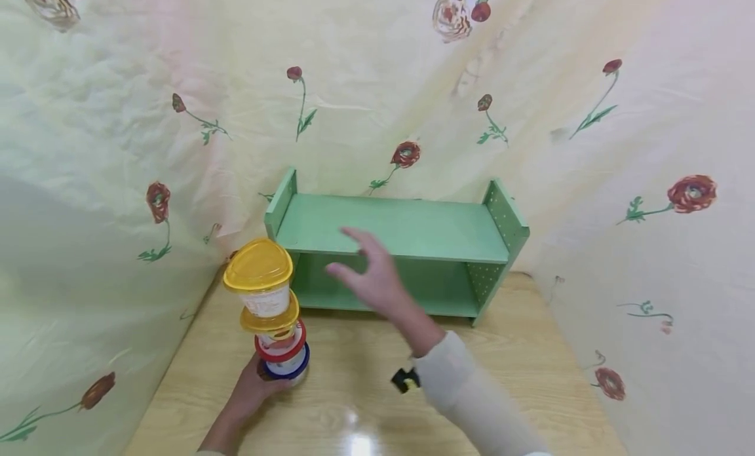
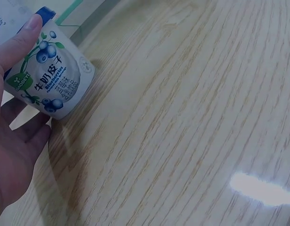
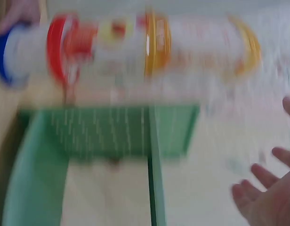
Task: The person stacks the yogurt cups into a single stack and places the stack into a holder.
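A stack of several lidded cups stands on the left of the table in the head view. At its base is a blue-lidded yogurt cup (image 1: 302, 372) with blueberries printed on its side. My left hand (image 1: 250, 392) grips this cup, thumb across the front in the left wrist view. Above it sit a red-lidded cup (image 1: 282, 348), a yellow-lidded cup (image 1: 253, 322) and, on top, another yellow-lidded cup (image 1: 259, 266) that leans slightly left. My right hand (image 1: 374, 279) hovers right of the stack before the shelf, fingers spread and holding nothing. The right wrist view is blurred.
A green two-level shelf (image 1: 389, 227) stands at the back of the wooden table (image 1: 348, 358), just behind and right of the stack. Flower-printed cloth (image 1: 366, 82) hangs behind and on both sides. A small black object (image 1: 406, 380) shows by my right wrist.
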Demonstrator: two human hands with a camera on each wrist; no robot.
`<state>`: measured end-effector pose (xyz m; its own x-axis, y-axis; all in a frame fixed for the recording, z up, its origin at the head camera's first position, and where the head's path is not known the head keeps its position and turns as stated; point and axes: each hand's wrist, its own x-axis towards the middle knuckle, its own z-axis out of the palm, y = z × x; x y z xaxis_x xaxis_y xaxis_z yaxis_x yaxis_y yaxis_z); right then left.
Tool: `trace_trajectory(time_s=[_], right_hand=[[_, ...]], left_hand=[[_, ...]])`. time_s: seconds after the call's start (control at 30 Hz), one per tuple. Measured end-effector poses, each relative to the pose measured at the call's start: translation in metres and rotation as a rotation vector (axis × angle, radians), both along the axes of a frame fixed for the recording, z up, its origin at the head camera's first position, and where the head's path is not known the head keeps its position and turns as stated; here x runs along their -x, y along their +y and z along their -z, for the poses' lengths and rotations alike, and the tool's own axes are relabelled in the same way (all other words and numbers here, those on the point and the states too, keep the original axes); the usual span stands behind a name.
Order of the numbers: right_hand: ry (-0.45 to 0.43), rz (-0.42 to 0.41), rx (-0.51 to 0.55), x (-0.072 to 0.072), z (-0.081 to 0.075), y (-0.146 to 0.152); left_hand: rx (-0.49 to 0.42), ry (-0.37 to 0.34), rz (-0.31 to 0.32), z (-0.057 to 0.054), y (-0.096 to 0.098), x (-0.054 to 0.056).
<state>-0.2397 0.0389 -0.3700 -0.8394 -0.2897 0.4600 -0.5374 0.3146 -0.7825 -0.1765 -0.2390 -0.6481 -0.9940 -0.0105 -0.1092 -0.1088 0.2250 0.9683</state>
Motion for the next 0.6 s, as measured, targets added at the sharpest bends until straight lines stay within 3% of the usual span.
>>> trace_trajectory(time_s=[0.1, 0.2, 0.3, 0.37, 0.47, 0.6], right_hand=[[0.247, 0.197, 0.062, 0.02, 0.007, 0.055], [0.401, 0.488, 0.113, 0.037, 0.014, 0.113], [0.315, 0.775, 0.218, 0.047, 0.02, 0.166], [0.191, 0.893, 0.296, 0.05, 0.025, 0.198], [-0.053, 0.89, 0.35, 0.055, 0.035, 0.237], [-0.274, 0.693, 0.246, 0.06, 0.053, 0.266]], left_hand=[[0.006, 0.001, 0.002, 0.0, -0.001, 0.0], [0.013, 0.002, -0.001, -0.003, 0.001, 0.001], [0.009, 0.004, 0.003, -0.005, 0.002, 0.002], [0.005, 0.004, 0.008, -0.006, 0.002, 0.002], [-0.003, 0.007, 0.018, -0.007, 0.002, 0.001], [0.001, -0.006, 0.01, -0.008, 0.003, -0.001]])
